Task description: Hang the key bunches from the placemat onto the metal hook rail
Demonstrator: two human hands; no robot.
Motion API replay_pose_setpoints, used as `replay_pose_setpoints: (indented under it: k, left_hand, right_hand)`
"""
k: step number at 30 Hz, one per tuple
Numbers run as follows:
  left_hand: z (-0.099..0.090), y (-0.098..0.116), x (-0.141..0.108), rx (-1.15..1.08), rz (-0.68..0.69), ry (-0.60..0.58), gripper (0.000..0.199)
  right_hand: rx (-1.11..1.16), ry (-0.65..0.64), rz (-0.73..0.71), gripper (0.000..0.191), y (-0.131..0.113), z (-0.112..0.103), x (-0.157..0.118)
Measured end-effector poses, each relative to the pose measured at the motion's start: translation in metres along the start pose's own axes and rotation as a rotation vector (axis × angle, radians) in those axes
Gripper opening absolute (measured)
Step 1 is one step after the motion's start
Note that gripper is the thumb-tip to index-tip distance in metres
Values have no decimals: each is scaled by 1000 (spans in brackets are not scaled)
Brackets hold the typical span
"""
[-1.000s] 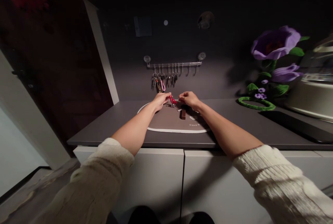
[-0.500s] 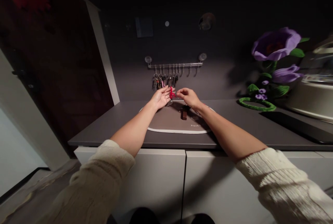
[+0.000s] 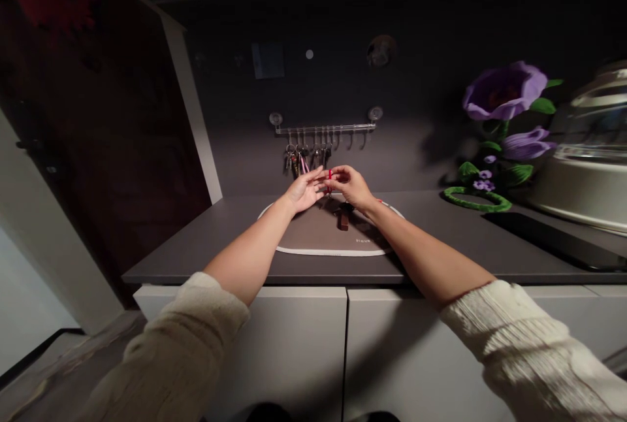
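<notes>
My left hand is palm up with its fingers apart, their tips reaching a red ribbon. My right hand pinches that ribbon between thumb and fingers. Something small and metallic hangs below the ribbon, too small to make out clearly. Under my right hand, a brown block-shaped tag lies on a brown mat with a white rim, beside dark keys partly hidden by the hand. Behind the hands, several keys hang from a clear hook rail on the wall.
Purple felt flowers with a green ring base stand at the right of the dark countertop. Beside them are a black flat object and a large cream container. A dark door is at the left.
My right hand has moved left to the red ribbon and closed on it. The fingers of both hands are now nearer each other. The view has shifted slightly.
</notes>
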State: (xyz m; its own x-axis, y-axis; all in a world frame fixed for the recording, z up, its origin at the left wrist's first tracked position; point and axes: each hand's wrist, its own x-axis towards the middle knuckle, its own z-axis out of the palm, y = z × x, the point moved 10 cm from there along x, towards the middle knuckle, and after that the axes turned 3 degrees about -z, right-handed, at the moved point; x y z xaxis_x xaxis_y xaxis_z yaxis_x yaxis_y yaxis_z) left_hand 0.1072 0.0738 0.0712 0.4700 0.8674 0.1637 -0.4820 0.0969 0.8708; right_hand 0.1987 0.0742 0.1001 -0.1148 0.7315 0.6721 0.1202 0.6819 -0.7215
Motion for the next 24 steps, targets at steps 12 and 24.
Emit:
replay_pose_setpoints:
  k: [12,24]
  left_hand:
    - [-22,16,9,250,219,201,15]
    - [-22,46,-4,569,497,346,13]
  right_hand:
    - [149,-59,81,24,-6,12,-4]
    - [178,-99,147,26,-1,18,-7]
